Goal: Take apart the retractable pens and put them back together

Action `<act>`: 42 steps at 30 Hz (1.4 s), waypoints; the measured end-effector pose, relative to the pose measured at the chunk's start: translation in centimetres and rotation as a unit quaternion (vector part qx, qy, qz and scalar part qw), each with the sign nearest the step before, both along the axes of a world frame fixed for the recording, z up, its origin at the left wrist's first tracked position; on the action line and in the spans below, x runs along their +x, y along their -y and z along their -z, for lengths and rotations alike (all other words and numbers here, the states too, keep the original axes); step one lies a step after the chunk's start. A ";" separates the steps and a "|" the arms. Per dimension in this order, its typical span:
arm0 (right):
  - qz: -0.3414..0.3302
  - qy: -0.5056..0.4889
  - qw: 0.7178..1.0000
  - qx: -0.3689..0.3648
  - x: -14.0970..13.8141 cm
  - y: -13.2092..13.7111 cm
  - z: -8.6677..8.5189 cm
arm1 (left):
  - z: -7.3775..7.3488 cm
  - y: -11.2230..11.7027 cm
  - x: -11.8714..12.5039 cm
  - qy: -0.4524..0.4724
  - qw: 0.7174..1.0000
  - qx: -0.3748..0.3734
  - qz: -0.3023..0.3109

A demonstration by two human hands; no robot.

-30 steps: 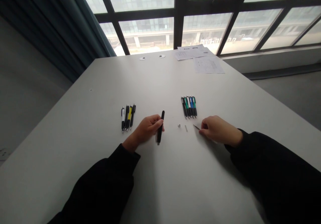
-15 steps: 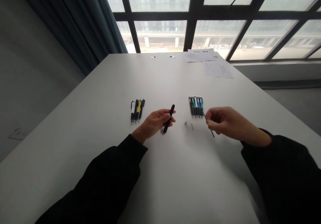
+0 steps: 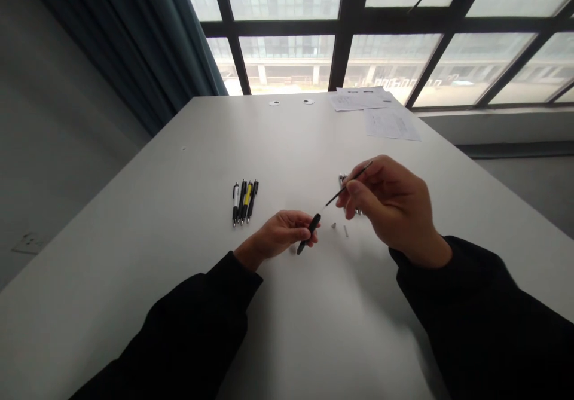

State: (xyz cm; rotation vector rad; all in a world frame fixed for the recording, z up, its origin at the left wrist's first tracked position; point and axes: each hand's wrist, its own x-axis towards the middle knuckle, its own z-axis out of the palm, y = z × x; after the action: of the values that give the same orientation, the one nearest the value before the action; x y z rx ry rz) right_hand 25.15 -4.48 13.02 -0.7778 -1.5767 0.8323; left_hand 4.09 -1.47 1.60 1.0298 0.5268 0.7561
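Note:
My left hand [image 3: 289, 232] grips a black pen barrel [image 3: 309, 234], tilted with its upper end to the right. A thin dark pen refill [image 3: 348, 183] is pinched in my right hand [image 3: 388, 202]. The refill slants down toward the barrel's upper end, its pale tip close to it; I cannot tell whether they touch. On the table below lie a small metal pen tip [image 3: 333, 225] and a small spring [image 3: 345, 231]. Behind my right hand, a row of pens [image 3: 342, 179] is mostly hidden.
Several pens [image 3: 244, 202], one with a yellow barrel, lie side by side on the white table [image 3: 188, 208] to the left. Printed papers [image 3: 390, 124] rest at the far right edge, near two white round discs [image 3: 274, 103]. A window and dark curtain [image 3: 147, 47] stand beyond.
My right hand has moved up and left with the refill, from beside the right-hand pens to above the barrel. My left hand has lowered slightly with the barrel.

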 end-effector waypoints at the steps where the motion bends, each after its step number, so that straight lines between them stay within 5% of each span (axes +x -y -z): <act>1: 0.003 -0.001 1.000 -0.001 0.1 -0.1 0.0 | 0.1 -0.1 0.1 0.000 1.000 -0.001 0.006; 14: 0.005 0.028 0.999 -0.035 0.3 -0.4 0.2 | -0.1 -0.5 0.3 0.003 1.000 -0.007 0.027; 24: -0.128 0.251 0.952 -0.118 0.8 -1.0 0.8 | -0.3 -0.4 0.1 0.004 1.000 0.003 0.016; 32: -0.116 0.247 0.957 -0.104 0.8 -1.0 0.4 | -0.1 -0.4 0.1 0.004 1.000 0.006 0.019; 42: -0.064 0.370 0.927 -0.002 0.7 -0.9 0.4 | 0.2 -0.5 0.0 -0.007 1.000 0.012 0.021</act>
State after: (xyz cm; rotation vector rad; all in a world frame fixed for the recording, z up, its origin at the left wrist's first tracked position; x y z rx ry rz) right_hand 25.80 -3.55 12.67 -1.0762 -2.3130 0.6601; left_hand 4.12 -0.97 1.45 1.0656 0.5089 0.7194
